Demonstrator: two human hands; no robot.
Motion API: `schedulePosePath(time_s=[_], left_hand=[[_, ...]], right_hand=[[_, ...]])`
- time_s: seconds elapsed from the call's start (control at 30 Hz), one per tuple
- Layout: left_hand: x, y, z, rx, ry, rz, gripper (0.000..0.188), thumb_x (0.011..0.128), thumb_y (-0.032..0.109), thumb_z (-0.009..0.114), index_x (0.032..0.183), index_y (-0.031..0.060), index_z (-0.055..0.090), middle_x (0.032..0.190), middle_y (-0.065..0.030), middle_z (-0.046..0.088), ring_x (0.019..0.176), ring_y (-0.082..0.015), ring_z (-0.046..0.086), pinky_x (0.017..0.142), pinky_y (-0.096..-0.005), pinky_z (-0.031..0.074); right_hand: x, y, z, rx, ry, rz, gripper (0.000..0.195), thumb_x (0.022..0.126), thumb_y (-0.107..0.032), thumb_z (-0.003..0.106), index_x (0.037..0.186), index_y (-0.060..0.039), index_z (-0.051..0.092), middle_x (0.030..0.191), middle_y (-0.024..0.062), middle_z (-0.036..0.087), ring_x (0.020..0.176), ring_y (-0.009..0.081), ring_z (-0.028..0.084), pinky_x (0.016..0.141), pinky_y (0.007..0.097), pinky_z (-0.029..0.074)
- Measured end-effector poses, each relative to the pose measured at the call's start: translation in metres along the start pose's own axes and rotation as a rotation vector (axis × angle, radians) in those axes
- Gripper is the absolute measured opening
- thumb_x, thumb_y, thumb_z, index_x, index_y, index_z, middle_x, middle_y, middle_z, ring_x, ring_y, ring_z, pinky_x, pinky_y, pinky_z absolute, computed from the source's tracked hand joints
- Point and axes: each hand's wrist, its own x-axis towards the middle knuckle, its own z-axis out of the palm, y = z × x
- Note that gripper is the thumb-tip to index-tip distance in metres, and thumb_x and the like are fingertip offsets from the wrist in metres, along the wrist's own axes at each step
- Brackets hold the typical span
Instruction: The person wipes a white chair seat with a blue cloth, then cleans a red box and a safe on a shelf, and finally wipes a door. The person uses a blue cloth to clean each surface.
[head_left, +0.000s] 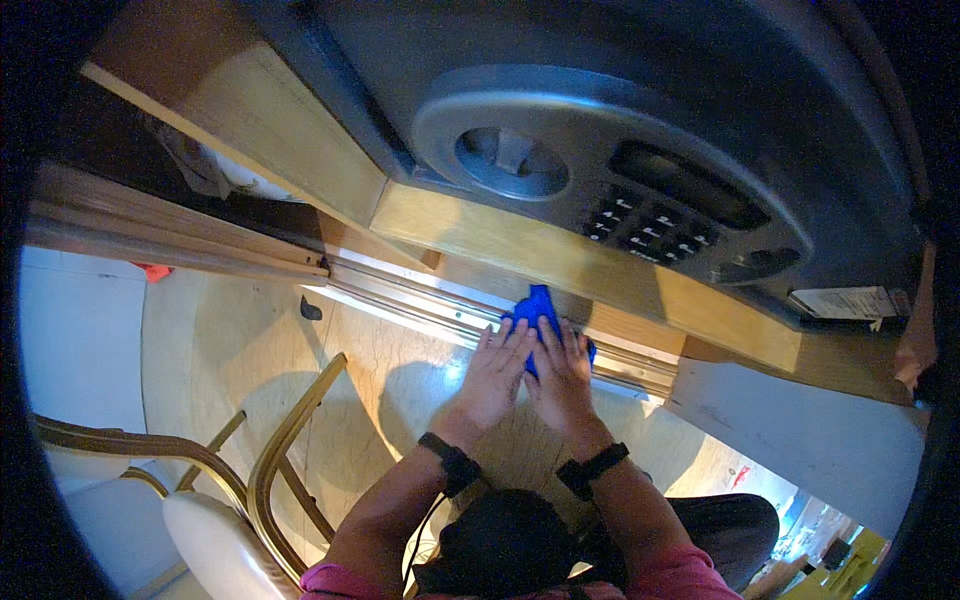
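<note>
My left hand (495, 371) and my right hand (561, 375) are side by side, fingers pointing away from me. Both press a crumpled blue cloth (534, 306) onto the metal sliding-door track (405, 301) at floor level. The right hand covers much of the cloth; the left fingertips lie on its near left edge. Bits of blue stick out beyond the fingers and at the right hand's outer side. A dark band is around each wrist. The track runs from the sliding door panel's end on the left to below the cabinet on the right, partly hidden under my hands.
Above the track, a wooden cabinet ledge (480, 229) bears a dark safe (615, 172) with a knob and keypad. A wooden sliding door panel (180, 225) is at left. A gold-framed chair (277, 442) stands lower left. A white panel (795, 435) lies at right.
</note>
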Motion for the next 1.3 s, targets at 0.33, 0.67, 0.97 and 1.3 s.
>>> schedulePosePath(time_s=[0.33, 0.67, 0.97, 1.3], left_hand=[[0.019, -0.023, -0.019, 0.153, 0.026, -0.056, 0.049, 0.087, 0.011, 0.060, 0.136, 0.0122, 0.060, 0.148, -0.0060, 0.054, 0.144, -0.0269, 0.043, 0.123, -0.0572, 0.018], [0.012, -0.061, -0.046, 0.124, 0.102, -0.180, 0.039, 0.093, 0.011, 0.060, 0.131, 0.0142, 0.066, 0.145, -0.0054, 0.059, 0.141, -0.0313, 0.047, 0.121, -0.0549, 0.020], [0.030, -0.023, -0.023, 0.153, 0.090, 0.040, 0.039, 0.081, 0.008, 0.067, 0.119, 0.0094, 0.071, 0.136, -0.0098, 0.065, 0.134, -0.0311, 0.053, 0.120, -0.0543, 0.029], [0.070, 0.042, 0.045, 0.149, -0.082, 0.271, 0.042, 0.085, 0.017, 0.060, 0.126, 0.0124, 0.065, 0.141, -0.0075, 0.061, 0.138, -0.0285, 0.050, 0.123, -0.0547, 0.024]], right_hand=[[0.021, -0.005, 0.028, 0.075, 0.074, 0.022, 0.061, 0.083, -0.012, 0.075, 0.139, 0.0016, 0.053, 0.153, 0.0211, 0.041, 0.139, 0.0450, 0.040, 0.115, 0.0526, 0.035], [0.047, -0.044, 0.046, -0.085, 0.063, -0.071, 0.091, 0.080, -0.031, 0.079, 0.154, -0.0033, 0.035, 0.158, 0.0149, 0.036, 0.150, 0.0365, 0.026, 0.123, 0.0525, 0.020], [0.008, -0.009, 0.010, -0.113, 0.046, -0.029, 0.090, 0.080, -0.035, 0.078, 0.153, -0.0034, 0.037, 0.156, 0.0136, 0.039, 0.147, 0.0351, 0.031, 0.122, 0.0554, 0.020], [-0.057, 0.055, -0.030, -0.207, 0.047, 0.177, 0.092, 0.083, -0.044, 0.075, 0.154, -0.0020, 0.033, 0.154, 0.0200, 0.039, 0.145, 0.0390, 0.033, 0.121, 0.0601, 0.017]])
